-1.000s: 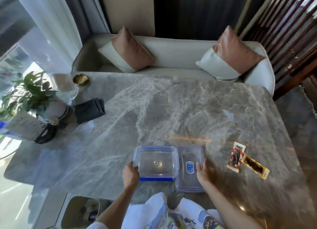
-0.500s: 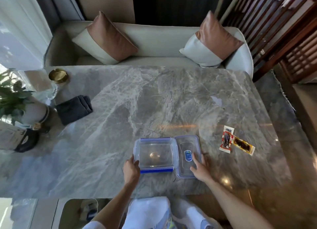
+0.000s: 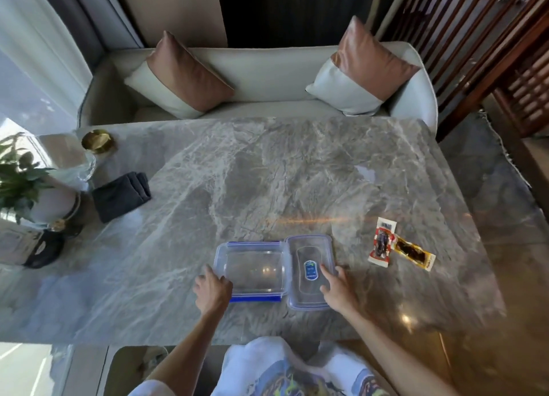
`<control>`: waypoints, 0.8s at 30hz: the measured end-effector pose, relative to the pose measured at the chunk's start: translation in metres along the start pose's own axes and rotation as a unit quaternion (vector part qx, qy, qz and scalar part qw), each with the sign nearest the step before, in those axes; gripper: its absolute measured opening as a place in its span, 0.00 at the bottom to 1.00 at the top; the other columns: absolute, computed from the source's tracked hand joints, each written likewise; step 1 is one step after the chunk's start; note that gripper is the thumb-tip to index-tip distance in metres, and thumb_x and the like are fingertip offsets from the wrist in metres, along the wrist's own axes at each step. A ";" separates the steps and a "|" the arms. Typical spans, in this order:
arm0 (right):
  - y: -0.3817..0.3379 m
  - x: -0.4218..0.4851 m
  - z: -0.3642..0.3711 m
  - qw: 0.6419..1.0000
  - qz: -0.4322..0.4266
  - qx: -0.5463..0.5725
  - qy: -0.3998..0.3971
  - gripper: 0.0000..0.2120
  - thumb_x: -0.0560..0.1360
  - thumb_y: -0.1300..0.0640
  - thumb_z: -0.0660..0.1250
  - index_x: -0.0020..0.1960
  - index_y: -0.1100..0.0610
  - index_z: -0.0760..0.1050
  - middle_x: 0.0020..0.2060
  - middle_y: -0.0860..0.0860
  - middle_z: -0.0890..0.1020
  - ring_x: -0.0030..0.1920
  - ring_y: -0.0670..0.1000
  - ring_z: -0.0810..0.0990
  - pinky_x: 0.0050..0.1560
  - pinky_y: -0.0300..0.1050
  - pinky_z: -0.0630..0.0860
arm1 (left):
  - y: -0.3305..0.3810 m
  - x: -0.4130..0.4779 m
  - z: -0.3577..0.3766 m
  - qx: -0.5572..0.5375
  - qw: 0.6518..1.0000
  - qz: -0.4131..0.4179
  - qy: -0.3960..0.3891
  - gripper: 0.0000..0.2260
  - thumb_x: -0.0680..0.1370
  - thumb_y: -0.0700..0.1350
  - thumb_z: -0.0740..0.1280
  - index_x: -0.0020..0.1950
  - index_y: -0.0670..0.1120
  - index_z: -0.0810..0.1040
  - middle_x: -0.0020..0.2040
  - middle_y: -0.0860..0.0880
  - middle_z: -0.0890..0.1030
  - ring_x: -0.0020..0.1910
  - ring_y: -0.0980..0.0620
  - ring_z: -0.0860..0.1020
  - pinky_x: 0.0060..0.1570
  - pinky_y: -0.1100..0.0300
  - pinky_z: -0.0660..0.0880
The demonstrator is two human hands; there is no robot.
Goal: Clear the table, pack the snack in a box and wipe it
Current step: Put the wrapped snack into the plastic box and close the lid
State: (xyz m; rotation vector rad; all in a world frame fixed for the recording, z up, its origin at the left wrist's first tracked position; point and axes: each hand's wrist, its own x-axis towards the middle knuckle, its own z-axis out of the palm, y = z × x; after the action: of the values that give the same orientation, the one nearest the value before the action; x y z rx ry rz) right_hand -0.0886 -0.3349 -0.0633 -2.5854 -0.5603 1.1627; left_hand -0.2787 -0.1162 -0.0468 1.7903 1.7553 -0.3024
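Observation:
A clear plastic box (image 3: 252,269) with blue clips stands open and empty near the front edge of the grey marble table (image 3: 267,172). Its clear lid (image 3: 309,253) with a blue label lies flat right beside it. My left hand (image 3: 212,290) holds the box's near left corner. My right hand (image 3: 337,288) rests on the lid with fingers laid out flat. Two snack packets lie to the right of the lid: a red and white one (image 3: 381,245) and a yellow one (image 3: 413,253). A folded dark cloth (image 3: 121,195) lies at the table's left side.
A potted plant (image 3: 17,178), a gold dish (image 3: 98,140) and a black object (image 3: 44,247) crowd the table's left end. A cream sofa (image 3: 261,77) with two cushions runs along the far edge. A wooden slatted screen (image 3: 475,39) stands at the right.
The camera view has shifted, bringing the far sofa and right side more into sight. My right hand slid further onto the lid. The box, lid and packets have stayed in place.

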 end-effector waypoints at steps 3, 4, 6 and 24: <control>0.030 0.005 -0.037 0.996 -0.048 0.004 0.073 0.24 0.78 0.54 0.64 0.74 0.50 0.66 0.70 0.53 0.70 0.70 0.53 0.68 0.70 0.45 0.67 | 0.041 -0.023 0.013 0.032 0.996 -0.002 0.085 0.25 0.74 0.43 0.63 0.71 0.42 0.62 0.67 0.36 0.69 0.67 0.36 0.66 0.64 0.44 0.68; 0.044 0.009 -0.054 0.994 -0.052 0.026 0.096 0.22 0.78 0.54 0.64 0.72 0.51 0.69 0.67 0.53 0.74 0.68 0.53 0.71 0.68 0.46 0.69 | 0.057 -0.029 0.021 0.051 0.992 0.038 0.108 0.26 0.74 0.42 0.63 0.71 0.42 0.63 0.67 0.36 0.69 0.66 0.36 0.67 0.64 0.45 0.68; 0.074 0.023 -0.094 0.985 -0.037 0.071 0.150 0.16 0.78 0.55 0.64 0.65 0.53 0.76 0.61 0.54 0.80 0.63 0.55 0.77 0.61 0.48 0.74 | 0.098 -0.039 0.041 0.091 0.980 0.125 0.124 0.25 0.74 0.39 0.62 0.71 0.42 0.65 0.64 0.38 0.73 0.63 0.38 0.70 0.62 0.47 0.69; 0.219 0.098 -0.187 0.991 0.042 -0.055 0.114 0.19 0.69 0.52 0.74 0.58 0.52 0.77 0.57 0.52 0.80 0.61 0.56 0.74 0.63 0.48 0.67 | 0.329 -0.149 0.254 0.039 0.980 0.124 -0.149 0.16 0.72 0.46 0.68 0.56 0.39 0.74 0.55 0.39 0.80 0.57 0.38 0.77 0.52 0.49 0.73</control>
State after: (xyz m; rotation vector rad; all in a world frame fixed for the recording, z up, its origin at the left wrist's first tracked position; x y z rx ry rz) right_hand 0.1650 -0.5004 -0.0888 -2.8100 -0.4823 0.8642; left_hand 0.0873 -0.3611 -0.0797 1.8843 1.3145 -0.5114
